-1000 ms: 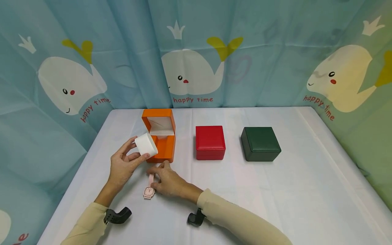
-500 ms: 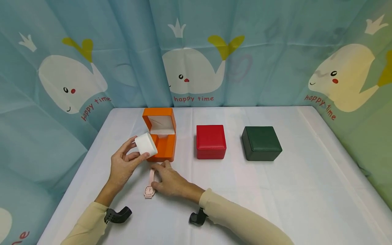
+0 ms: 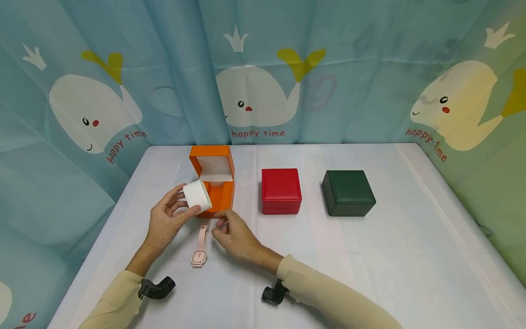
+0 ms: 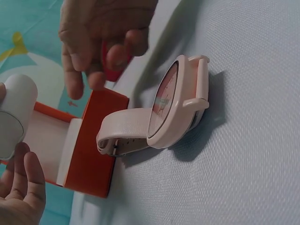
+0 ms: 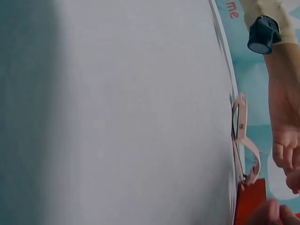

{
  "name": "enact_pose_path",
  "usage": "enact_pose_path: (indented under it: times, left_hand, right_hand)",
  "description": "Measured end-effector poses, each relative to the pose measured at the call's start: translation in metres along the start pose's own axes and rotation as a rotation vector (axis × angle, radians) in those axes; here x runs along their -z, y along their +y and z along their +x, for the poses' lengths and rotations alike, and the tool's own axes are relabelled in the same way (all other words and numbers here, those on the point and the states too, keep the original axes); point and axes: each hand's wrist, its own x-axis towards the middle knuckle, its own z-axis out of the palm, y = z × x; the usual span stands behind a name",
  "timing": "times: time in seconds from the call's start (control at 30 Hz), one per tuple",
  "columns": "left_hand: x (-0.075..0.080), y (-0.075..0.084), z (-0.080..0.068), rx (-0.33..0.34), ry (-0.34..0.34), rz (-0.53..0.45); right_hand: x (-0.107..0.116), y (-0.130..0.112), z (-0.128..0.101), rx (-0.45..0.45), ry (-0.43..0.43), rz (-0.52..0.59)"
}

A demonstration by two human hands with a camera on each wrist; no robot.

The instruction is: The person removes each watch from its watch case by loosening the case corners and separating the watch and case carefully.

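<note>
Pinched the white cushion (image 3: 197, 196) between thumb and fingers of the left hand (image 3: 164, 222), in front of the open orange box (image 3: 223, 196); held the right hand (image 3: 237, 235), with fingers loosely bent, just beside the pink watch (image 3: 199, 257) on the white cloth (image 3: 328, 265)

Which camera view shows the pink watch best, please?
The left wrist view: the pink watch is large and close there. The head view shows it whole but small; the right wrist view shows it edge-on.
</note>
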Motion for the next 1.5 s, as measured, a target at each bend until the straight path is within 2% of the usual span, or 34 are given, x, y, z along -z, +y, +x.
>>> enact_pose_path:
  times: [0.2, 0.37, 0.5, 0.7, 0.97, 1.1, 1.23, 1.5]
  left_hand:
    - [0.000, -0.001, 0.001, 0.037, -0.035, 0.009]
    - [0.000, -0.004, 0.003, 0.067, -0.099, 0.031]
    - [0.001, -0.007, 0.009, 0.079, -0.134, 0.063]
    - [0.004, -0.008, 0.018, 0.122, -0.193, 0.108]
    - [0.005, -0.011, 0.025, 0.148, -0.210, 0.143]
    - [0.006, -0.011, 0.030, 0.151, -0.231, 0.212]
    - [0.007, -0.010, 0.037, 0.137, -0.280, 0.268]
    - [0.009, -0.011, 0.049, 0.087, -0.408, 0.267]
  right_hand:
    - [0.007, 0.003, 0.005, 0.052, 0.140, -0.135]
    - [0.011, 0.004, 0.010, 0.055, 0.198, -0.186]
    - [0.016, 0.003, 0.017, 0.054, 0.165, -0.252]
    - [0.020, 0.005, 0.025, 0.014, 0.064, -0.344]
    - [0.022, 0.009, 0.025, -0.028, -0.061, -0.469]
    - [0.023, 0.010, 0.025, -0.024, -0.067, -0.503]
    - [0.023, 0.011, 0.026, -0.027, -0.066, -0.540]
    - [0.026, 0.010, 0.027, -0.046, -0.062, -0.545]
